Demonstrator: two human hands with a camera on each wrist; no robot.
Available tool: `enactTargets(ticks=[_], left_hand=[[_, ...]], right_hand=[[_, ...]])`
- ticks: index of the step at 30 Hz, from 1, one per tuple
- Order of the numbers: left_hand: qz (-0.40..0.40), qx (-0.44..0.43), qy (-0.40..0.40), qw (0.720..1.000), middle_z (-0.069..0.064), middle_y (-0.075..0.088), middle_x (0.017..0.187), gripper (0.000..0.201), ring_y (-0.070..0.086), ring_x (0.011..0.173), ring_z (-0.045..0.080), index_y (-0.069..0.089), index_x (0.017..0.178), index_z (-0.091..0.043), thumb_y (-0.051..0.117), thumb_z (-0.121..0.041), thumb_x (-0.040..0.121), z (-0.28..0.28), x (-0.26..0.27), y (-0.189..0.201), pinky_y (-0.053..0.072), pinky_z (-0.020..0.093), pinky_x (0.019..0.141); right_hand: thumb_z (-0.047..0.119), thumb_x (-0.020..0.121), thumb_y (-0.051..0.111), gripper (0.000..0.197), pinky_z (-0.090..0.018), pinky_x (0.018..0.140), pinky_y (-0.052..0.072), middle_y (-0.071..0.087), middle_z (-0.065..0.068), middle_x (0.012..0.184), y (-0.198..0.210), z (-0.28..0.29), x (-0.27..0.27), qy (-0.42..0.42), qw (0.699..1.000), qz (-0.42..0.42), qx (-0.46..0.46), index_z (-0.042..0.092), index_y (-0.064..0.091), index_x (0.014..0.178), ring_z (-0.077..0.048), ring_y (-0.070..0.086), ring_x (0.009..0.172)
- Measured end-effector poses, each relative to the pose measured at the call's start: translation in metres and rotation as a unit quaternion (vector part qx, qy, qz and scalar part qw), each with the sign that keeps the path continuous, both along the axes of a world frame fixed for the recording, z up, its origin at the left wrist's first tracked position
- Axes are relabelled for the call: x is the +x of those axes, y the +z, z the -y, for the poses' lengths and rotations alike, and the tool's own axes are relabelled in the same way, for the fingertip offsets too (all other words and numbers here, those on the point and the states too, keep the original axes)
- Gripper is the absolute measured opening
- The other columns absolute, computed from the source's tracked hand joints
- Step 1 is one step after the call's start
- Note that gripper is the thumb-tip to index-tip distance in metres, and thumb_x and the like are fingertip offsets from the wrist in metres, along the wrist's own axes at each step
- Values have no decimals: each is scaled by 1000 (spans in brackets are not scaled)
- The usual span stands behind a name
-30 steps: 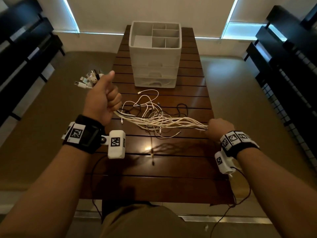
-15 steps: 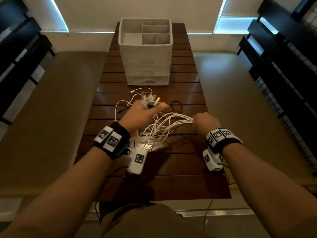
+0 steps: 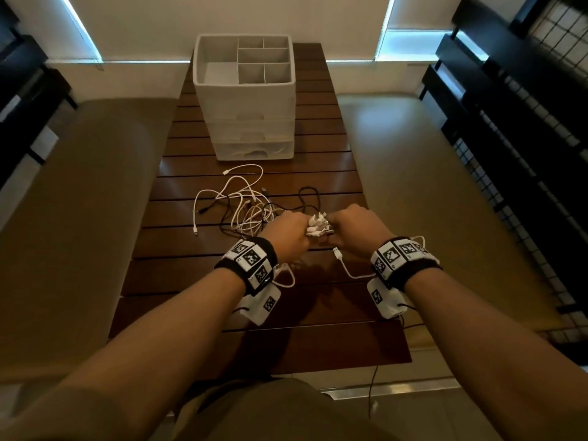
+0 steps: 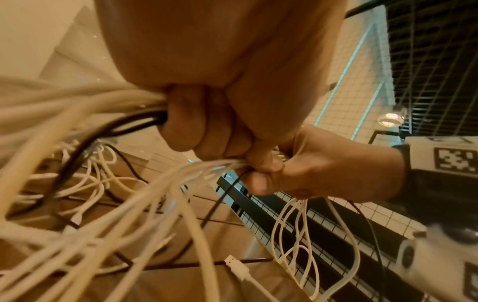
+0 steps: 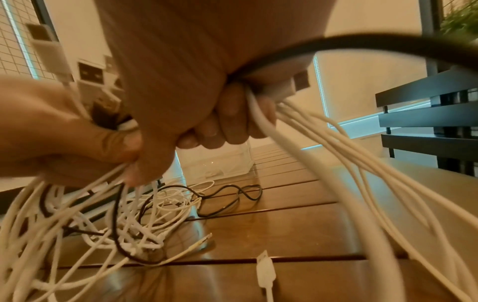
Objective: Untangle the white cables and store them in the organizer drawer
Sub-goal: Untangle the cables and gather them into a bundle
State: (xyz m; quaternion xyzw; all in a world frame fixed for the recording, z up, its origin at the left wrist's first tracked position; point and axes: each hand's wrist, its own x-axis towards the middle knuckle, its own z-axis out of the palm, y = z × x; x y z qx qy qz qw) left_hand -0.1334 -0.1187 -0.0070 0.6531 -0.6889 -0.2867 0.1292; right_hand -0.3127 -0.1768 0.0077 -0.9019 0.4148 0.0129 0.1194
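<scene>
White cables (image 3: 245, 211) lie in a loose tangle across the middle of the worktop (image 3: 197, 313), with a black cable (image 3: 305, 198) threaded through them, and a gathered share of their strands runs up into both hands. Left hand (image 3: 286, 233) and right hand (image 3: 356, 227) meet knuckle to knuckle over the centre of the worktop, just above it, with a cluster of white plugs (image 3: 318, 226) sticking up between them. Each grip is a closed fist: the left wrist view shows the left hand's fingers (image 4: 207, 130) curled tight round a bundle of white strands with the black cable in among them, and the right wrist view shows the right hand's fingers (image 5: 232, 122) wrapped round several white strands and a plug end. One loose plug (image 3: 338, 252) lies on the worktop near the right wrist.

Towards the far edge stands the organizer (image 3: 245, 100), its drawers all pushed in as far as I can see.

These cables look light, limp and smooth, so they will slide past one another yet snag at loops and plugs. Holding near the plug ends seems best, since a plug gives something firm to pull and can be fed back through a loop. Hard tugging would likely tighten knots
</scene>
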Motion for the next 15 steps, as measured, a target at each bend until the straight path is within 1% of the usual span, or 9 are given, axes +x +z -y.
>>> enactTargets(ticks=[3, 4, 5, 7, 9, 10, 12, 14, 15], left_hand=[[9, -10, -17, 1000, -2, 63, 70, 28, 62, 66, 22, 62, 76, -23, 65, -35, 101, -1, 8, 9, 44, 34, 58], [12, -14, -15, 1000, 0, 64, 71, 31, 62, 66, 23, 66, 78, -18, 65, -39, 101, -1, 11, 13, 47, 36, 57], [16, -17, -12, 1000, 2, 65, 72, 36, 63, 66, 23, 68, 80, -15, 64, -44, 101, -1, 14, 17, 50, 36, 58], [13, -20, -7, 1000, 1, 64, 70, 39, 61, 64, 18, 67, 78, -17, 63, -49, 101, -3, 20, 27, 50, 34, 60], [-7, -19, 2, 1000, 1, 66, 71, 32, 60, 65, 16, 69, 79, -21, 65, -45, 101, -6, 26, 36, 49, 32, 62], [-14, -16, 6, 1000, 3, 68, 75, 31, 62, 69, 18, 72, 82, -19, 65, -42, 101, -9, 29, 38, 50, 33, 65], [-15, -9, 13, 1000, 7, 69, 77, 32, 64, 72, 20, 75, 87, -14, 65, -41, 102, -14, 34, 39, 49, 31, 64], [-22, 4, 10, 1000, 2, 64, 71, 32, 60, 66, 16, 68, 76, -20, 65, -39, 102, -20, 34, 34, 43, 27, 61], [-23, 12, 5, 1000, -1, 61, 69, 33, 56, 64, 13, 63, 72, -24, 65, -38, 102, -22, 33, 30, 41, 24, 59]], right_hand=[[56, 88, 73, 28, -33, 66, 50, 68, 6, 75, 1, 5, -4, -6, 998, 41, 37, 28, 71, 87, -17, 62, 72], [51, 89, 74, 25, -33, 66, 50, 65, 8, 73, 0, 9, -7, -11, 998, 36, 44, 30, 65, 78, -17, 63, 71], [47, 90, 74, 28, -33, 66, 50, 63, 8, 71, -1, 14, -11, -17, 999, 20, 46, 31, 58, 73, -18, 63, 71], [46, 92, 73, 33, -34, 66, 51, 60, 5, 71, -6, 23, -23, -46, 998, -20, 42, 33, 51, 71, -22, 63, 73], [48, 94, 69, 26, -35, 66, 52, 60, 3, 74, -12, 33, -39, -96, 994, -50, 33, 32, 60, 77, -24, 63, 76], [49, 94, 69, 23, -35, 66, 51, 61, 1, 76, -15, 36, -48, -130, 989, -62, 32, 29, 67, 83, -25, 63, 76], [49, 93, 69, 31, -34, 64, 47, 65, -5, 81, -21, 42, -62, -205, 975, -84, 33, 19, 74, 95, -28, 61, 74], [49, 93, 69, 38, -33, 66, 47, 63, -8, 85, -25, 44, -68, -246, 963, -104, 29, 12, 74, 102, -30, 60, 75], [50, 93, 70, 40, -34, 67, 48, 64, -9, 87, -25, 45, -68, -244, 963, -112, 30, 12, 74, 105, -31, 60, 77]])
